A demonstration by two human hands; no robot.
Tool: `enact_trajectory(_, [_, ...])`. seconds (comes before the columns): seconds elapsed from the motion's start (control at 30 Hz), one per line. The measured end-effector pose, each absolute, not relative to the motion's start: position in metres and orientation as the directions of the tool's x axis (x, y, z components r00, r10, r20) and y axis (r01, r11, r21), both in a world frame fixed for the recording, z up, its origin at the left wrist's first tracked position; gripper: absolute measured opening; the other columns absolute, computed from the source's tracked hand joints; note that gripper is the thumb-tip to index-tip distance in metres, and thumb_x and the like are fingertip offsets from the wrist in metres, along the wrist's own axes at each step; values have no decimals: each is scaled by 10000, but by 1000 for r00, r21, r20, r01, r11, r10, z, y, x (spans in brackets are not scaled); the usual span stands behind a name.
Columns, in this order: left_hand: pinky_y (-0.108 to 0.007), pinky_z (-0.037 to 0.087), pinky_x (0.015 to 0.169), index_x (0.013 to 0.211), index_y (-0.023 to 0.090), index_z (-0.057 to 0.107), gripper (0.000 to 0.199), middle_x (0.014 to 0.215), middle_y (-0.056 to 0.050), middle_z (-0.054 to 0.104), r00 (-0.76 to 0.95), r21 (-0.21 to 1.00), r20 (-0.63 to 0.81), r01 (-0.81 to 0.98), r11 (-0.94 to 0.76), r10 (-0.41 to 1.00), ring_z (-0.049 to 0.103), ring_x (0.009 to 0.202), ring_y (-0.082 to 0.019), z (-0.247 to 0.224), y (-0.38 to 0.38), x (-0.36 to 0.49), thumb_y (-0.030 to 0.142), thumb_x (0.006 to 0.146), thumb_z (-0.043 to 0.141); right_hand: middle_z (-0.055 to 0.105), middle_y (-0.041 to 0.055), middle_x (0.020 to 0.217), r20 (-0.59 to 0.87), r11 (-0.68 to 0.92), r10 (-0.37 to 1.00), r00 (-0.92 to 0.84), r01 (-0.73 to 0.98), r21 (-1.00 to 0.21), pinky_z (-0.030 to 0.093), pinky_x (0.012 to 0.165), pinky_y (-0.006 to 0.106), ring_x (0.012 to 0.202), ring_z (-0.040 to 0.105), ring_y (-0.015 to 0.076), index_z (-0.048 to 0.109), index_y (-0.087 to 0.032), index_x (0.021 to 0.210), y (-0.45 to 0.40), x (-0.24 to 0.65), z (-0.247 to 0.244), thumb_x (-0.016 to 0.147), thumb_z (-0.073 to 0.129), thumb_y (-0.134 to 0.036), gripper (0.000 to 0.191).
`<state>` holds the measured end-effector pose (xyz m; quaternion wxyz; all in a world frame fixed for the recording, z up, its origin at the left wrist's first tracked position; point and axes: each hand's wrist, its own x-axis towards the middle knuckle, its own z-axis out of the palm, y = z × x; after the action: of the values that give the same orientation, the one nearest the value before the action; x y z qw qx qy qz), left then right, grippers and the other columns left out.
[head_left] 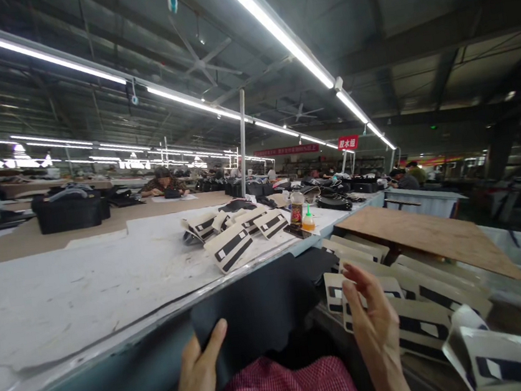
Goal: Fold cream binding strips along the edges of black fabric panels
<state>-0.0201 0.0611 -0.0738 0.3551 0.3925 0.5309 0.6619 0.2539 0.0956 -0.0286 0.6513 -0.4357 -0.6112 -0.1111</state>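
Facing the bench [87, 290], you've got the dark sheet [258, 302] against its near edge; visible face plain, so likely unfinished. Right-side pile [416, 319] and benchtop cream pieces [229, 247]: strips already on. Amount left unclear. Left hand [198, 372] pinches sheet edge; right hand [372, 314] half-curled near pile, seemingly holding nothing.

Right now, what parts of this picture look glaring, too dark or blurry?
In the head view, the overhead tube light is blown out to white; also in the head view, the black sheet held by the left hand is dark and soft-edged, the right hand looks slightly blurred, and far-off workstations are too small and hazy to make out.
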Motion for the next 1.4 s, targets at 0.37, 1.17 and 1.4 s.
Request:
enact_trajectory(0.37, [-343, 590, 748, 781, 218, 746, 425, 753, -35, 752, -176, 892, 427, 241, -381, 887, 730, 780, -237, -59, 72, 19, 590, 934, 609, 712, 2, 715, 836, 764, 522, -171, 530, -368, 552, 579, 240, 622, 697, 169, 736, -250, 879, 76, 215, -23, 1036, 587, -377, 251])
enact_trajectory(1.17, [-470, 554, 968, 1099, 164, 703, 210, 1137, -70, 735, -541, 747, 646, 593, -300, 538, 701, 1061, -229, -27, 159, -59, 338, 1004, 633, 620, 20, 737, 764, 772, 617, -188, 332, -542, 480, 584, 256, 660, 605, 165, 729, -246, 789, 54, 239, 8, 1038, 538, -531, 424])
enact_trajectory(1.4, [-316, 505, 993, 956, 297, 805, 255, 1081, -5, 765, -463, 692, 705, 614, -380, 537, 696, 1097, -243, -32, 44, -32, 413, 952, 577, 638, 6, 707, 773, 801, 583, -249, 335, -496, 494, 538, 218, 605, 631, 140, 793, -269, 897, 35, 223, 10, 1047, 544, -492, 367])
